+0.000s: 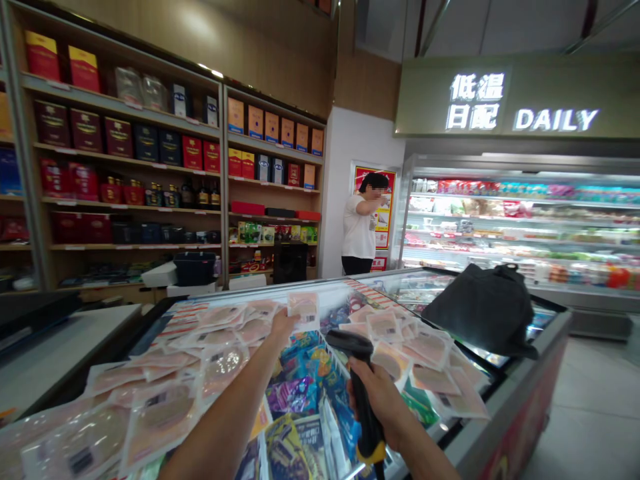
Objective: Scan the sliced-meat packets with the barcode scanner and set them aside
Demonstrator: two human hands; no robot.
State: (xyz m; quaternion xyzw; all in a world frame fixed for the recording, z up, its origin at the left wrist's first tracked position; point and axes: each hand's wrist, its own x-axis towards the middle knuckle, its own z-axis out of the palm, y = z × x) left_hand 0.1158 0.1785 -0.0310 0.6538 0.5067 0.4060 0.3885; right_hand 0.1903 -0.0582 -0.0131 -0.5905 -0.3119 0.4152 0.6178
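Note:
My left hand [285, 323] reaches forward over the chest freezer and pinches the edge of a flat clear packet [305, 308] with a pale pinkish round content. In my right hand [383, 400] is a black and yellow barcode scanner [367, 413], gripped by its handle, its head pointing left and forward, below and to the right of the packet. Many similar flat packets [225, 363] are spread in overlapping layers on the left side. A second pile of these packets [430, 353] lies to the right of the scanner.
Colourful bagged goods [300, 393] fill the open freezer [545, 353] between the piles. A black bag [483, 307] rests on its right part. Shelves of boxes and bottles [150, 170] stand behind at left. A person in a white shirt [357, 230] stands near a lit refrigerated display [520, 220].

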